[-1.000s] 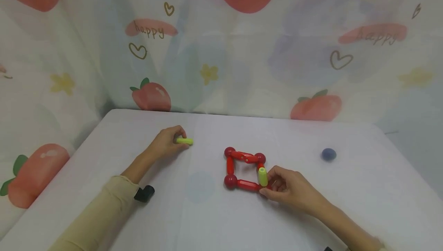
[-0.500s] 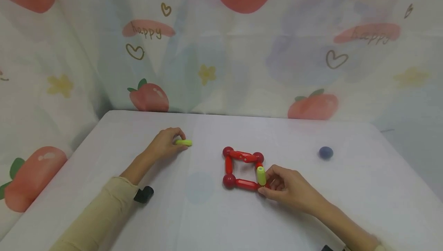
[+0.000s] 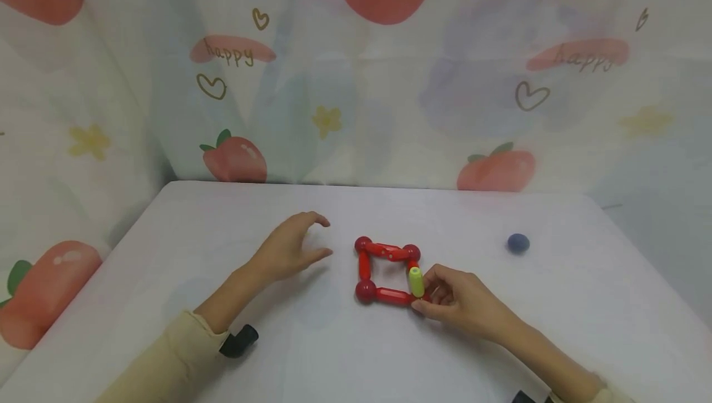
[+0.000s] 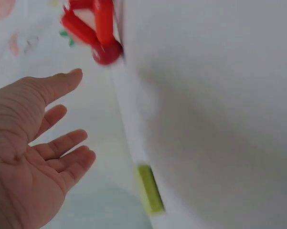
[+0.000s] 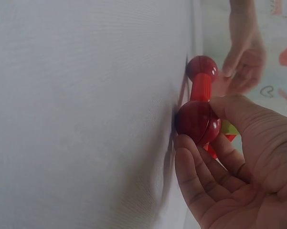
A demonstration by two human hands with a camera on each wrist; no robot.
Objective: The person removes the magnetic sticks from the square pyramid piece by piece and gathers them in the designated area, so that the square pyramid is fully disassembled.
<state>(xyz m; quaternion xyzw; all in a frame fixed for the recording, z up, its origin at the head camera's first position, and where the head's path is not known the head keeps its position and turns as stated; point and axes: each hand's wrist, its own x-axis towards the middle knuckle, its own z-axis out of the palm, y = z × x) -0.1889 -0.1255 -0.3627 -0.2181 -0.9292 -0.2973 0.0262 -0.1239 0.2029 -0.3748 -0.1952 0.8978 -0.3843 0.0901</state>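
Left hand [image 3: 285, 248] free, thumb and fingers apart; right hand [image 3: 466, 301] in a pinch on a red ball [image 5: 196, 122]

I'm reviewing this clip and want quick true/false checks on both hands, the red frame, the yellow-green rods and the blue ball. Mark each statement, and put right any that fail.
1. The left hand grips a rod. False: it holds nothing.
2. The right hand holds the red frame at a corner ball. True.
3. The blue ball lies apart from the frame. True.
4. The yellow-green rod beside the right hand lies flat. False: it sticks up at the frame's corner.
5. The left wrist view shows a yellow-green piece apart from the left hand. True.
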